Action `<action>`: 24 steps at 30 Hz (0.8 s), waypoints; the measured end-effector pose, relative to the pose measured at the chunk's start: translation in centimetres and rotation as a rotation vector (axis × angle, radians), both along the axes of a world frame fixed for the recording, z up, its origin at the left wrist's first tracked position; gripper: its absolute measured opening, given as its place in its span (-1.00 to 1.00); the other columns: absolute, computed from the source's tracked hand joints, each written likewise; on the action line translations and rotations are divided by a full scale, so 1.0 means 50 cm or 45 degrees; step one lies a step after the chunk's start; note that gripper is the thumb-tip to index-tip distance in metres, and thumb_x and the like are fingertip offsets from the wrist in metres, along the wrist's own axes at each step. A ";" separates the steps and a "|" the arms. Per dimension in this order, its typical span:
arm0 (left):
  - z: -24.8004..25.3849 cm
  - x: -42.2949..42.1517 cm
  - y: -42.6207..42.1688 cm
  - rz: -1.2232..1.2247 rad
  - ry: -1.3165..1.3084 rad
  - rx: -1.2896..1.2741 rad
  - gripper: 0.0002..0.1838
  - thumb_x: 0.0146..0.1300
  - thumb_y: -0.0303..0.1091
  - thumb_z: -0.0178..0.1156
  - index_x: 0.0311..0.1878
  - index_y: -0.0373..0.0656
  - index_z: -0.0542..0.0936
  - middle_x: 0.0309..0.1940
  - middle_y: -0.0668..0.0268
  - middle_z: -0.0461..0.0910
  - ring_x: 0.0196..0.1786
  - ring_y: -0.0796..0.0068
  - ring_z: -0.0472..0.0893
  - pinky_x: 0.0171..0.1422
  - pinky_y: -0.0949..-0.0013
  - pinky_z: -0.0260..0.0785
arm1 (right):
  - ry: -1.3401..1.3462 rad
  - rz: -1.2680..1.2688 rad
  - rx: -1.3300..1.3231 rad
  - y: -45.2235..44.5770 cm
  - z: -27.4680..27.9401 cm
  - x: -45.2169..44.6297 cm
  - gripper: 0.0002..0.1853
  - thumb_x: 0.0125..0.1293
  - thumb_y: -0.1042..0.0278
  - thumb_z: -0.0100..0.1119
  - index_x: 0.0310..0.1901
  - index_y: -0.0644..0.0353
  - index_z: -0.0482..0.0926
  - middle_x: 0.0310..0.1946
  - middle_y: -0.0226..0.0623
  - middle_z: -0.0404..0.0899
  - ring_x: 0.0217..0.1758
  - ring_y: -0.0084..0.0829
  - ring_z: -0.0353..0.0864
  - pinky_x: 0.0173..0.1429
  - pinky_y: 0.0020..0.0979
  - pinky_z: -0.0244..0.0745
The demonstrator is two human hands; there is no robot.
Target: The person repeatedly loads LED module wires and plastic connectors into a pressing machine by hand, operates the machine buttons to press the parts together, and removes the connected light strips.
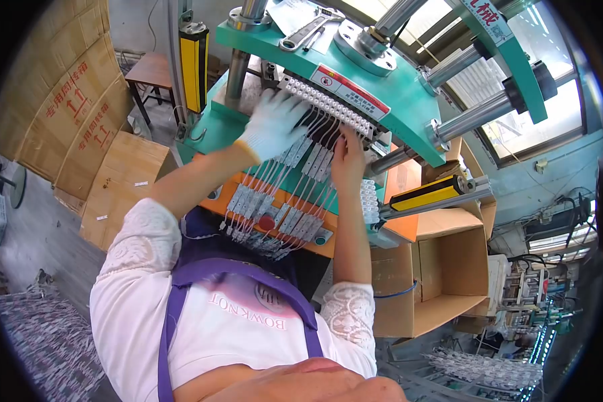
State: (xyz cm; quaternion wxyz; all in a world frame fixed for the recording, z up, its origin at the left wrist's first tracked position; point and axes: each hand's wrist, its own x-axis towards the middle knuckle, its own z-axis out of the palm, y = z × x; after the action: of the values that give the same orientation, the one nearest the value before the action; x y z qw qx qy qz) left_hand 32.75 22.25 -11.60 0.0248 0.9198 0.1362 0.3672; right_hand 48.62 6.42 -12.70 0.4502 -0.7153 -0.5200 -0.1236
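My left hand [275,125], in a white glove, lies with fingers stretched out over the left part of a white strip with rows of round studs [328,107]. The strip sits under the green upper plate of a press machine [409,100]. My bare right hand [348,161] is at the strip's right end, fingers bent together; what they pinch is hidden. Thin pale wires [325,127] run from the strip down to flat grey-white modules [318,163]. More wired modules [248,201] hang in a row over the orange front panel [231,187].
Yellow-black guard bars [194,67] flank the machine. A wrench [305,32] lies on its top plate. An open cardboard box [442,268] stands right, with a studded white piece [369,201] near it. Large cardboard sheets [74,100] stand left. A red button [266,222] shows between the modules.
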 end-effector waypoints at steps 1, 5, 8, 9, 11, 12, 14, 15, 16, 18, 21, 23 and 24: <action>-0.012 -0.047 -0.015 0.018 -0.117 -0.011 -0.39 0.14 -0.14 0.31 0.24 -0.19 0.48 0.23 0.09 0.47 0.35 0.03 0.38 0.51 -0.04 0.09 | 0.072 0.001 -0.043 -0.050 -0.002 -0.035 -0.69 0.41 0.50 0.06 0.15 0.23 0.54 0.11 0.04 0.58 0.23 0.04 0.53 0.35 -0.10 0.36; -0.071 -0.269 -0.027 -0.218 0.295 -0.272 -0.18 -0.07 -0.13 0.44 0.27 -0.32 0.43 0.30 -0.03 0.41 0.40 -0.05 0.36 0.52 -0.10 0.10 | 0.032 0.041 -0.511 -0.259 -0.043 -0.131 -0.43 0.28 0.51 0.21 0.34 0.19 0.37 0.30 0.01 0.41 0.35 0.06 0.38 0.45 -0.05 0.23; -0.082 -0.351 0.007 -0.424 0.425 -0.159 -0.26 -0.11 -0.32 0.37 0.24 -0.32 0.46 0.22 0.03 0.48 0.31 0.02 0.43 0.46 -0.06 0.19 | 0.052 0.064 -0.941 -0.343 -0.068 -0.145 -0.19 0.14 0.55 0.29 0.46 0.15 0.21 0.47 -0.06 0.20 0.46 0.06 0.21 0.51 -0.02 0.12; -0.086 -0.354 0.004 -0.423 0.431 -0.161 -0.26 -0.11 -0.32 0.37 0.24 -0.32 0.46 0.22 0.03 0.48 0.31 0.02 0.43 0.46 -0.06 0.19 | 0.009 0.050 -0.920 -0.344 -0.074 -0.144 -0.17 0.10 0.57 0.31 0.45 0.15 0.22 0.45 -0.08 0.22 0.46 0.06 0.20 0.52 0.00 0.10; -0.095 -0.353 -0.001 -0.366 0.324 -0.083 -0.28 -0.13 -0.40 0.33 0.23 -0.31 0.47 0.20 0.06 0.48 0.27 0.05 0.45 0.44 -0.04 0.21 | -0.012 0.044 -0.859 -0.343 -0.081 -0.148 -0.14 0.06 0.59 0.32 0.45 0.14 0.21 0.44 -0.09 0.23 0.45 0.09 0.20 0.50 0.00 0.13; -0.092 -0.352 -0.002 -0.367 0.321 -0.079 -0.28 -0.13 -0.40 0.33 0.23 -0.31 0.47 0.20 0.06 0.48 0.27 0.05 0.45 0.44 -0.04 0.21 | -0.034 0.033 -0.797 -0.340 -0.083 -0.150 -0.10 0.02 0.61 0.33 0.46 0.12 0.21 0.43 -0.10 0.24 0.43 0.11 0.20 0.49 0.01 0.16; -0.085 -0.350 -0.005 -0.371 0.338 -0.098 -0.28 -0.12 -0.41 0.33 0.24 -0.30 0.47 0.21 0.07 0.48 0.28 0.04 0.44 0.45 -0.05 0.21 | 0.004 -0.031 -0.795 -0.331 -0.087 -0.159 -0.09 0.00 0.61 0.35 0.46 0.11 0.21 0.41 -0.11 0.27 0.41 0.09 0.22 0.50 0.01 0.14; -0.088 -0.350 -0.006 -0.343 0.383 -0.104 -0.28 -0.11 -0.40 0.33 0.25 -0.28 0.47 0.22 0.08 0.48 0.30 0.04 0.43 0.47 -0.06 0.19 | -0.011 -0.051 -0.784 -0.329 -0.089 -0.161 -0.08 0.00 0.61 0.36 0.46 0.10 0.21 0.41 -0.12 0.27 0.41 0.07 0.22 0.49 0.00 0.15; -0.086 -0.352 -0.008 -0.345 0.389 -0.106 -0.28 -0.11 -0.40 0.33 0.25 -0.28 0.47 0.22 0.08 0.48 0.30 0.04 0.43 0.47 -0.06 0.19 | -0.022 -0.071 -0.774 -0.329 -0.091 -0.164 -0.07 0.00 0.61 0.37 0.47 0.10 0.21 0.40 -0.14 0.28 0.42 0.05 0.22 0.48 -0.01 0.16; -0.076 -0.352 -0.010 -0.335 0.425 -0.132 -0.28 -0.10 -0.39 0.33 0.26 -0.26 0.47 0.23 0.10 0.48 0.32 0.05 0.42 0.49 -0.06 0.17 | 0.026 -0.068 -0.798 -0.330 -0.087 -0.162 -0.08 0.01 0.60 0.36 0.47 0.09 0.21 0.41 -0.13 0.28 0.43 0.04 0.22 0.50 0.01 0.12; -0.080 -0.353 -0.006 -0.329 0.426 -0.148 -0.23 -0.09 -0.37 0.35 0.31 -0.24 0.44 0.25 0.10 0.47 0.33 0.06 0.43 0.49 -0.03 0.18 | 0.020 -0.066 -0.801 -0.334 -0.085 -0.162 -0.11 0.04 0.59 0.36 0.46 0.08 0.23 0.39 -0.13 0.30 0.42 0.04 0.23 0.52 0.00 0.11; -0.071 -0.346 0.000 -0.339 0.409 -0.151 -0.21 -0.09 -0.36 0.36 0.33 -0.24 0.42 0.25 0.08 0.48 0.33 0.04 0.43 0.49 -0.01 0.18 | 0.011 -0.065 -0.805 -0.332 -0.083 -0.155 -0.12 0.05 0.57 0.36 0.46 0.09 0.24 0.38 -0.12 0.32 0.41 0.04 0.24 0.51 -0.01 0.12; -0.057 -0.334 0.001 -0.304 0.464 -0.308 -0.19 -0.07 -0.34 0.36 0.35 -0.25 0.39 0.24 0.06 0.48 0.33 0.03 0.43 0.46 0.04 0.23 | 0.050 -0.049 -0.775 -0.329 -0.084 -0.148 -0.14 0.08 0.56 0.34 0.46 0.09 0.24 0.36 -0.11 0.35 0.41 0.04 0.26 0.48 -0.04 0.18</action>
State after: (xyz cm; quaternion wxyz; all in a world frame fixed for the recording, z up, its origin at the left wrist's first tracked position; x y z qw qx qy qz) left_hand 16.03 22.32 -14.43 0.1529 0.9708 0.0716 0.1707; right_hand 41.23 -10.04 -16.91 0.2228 -0.8293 -0.5107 0.0433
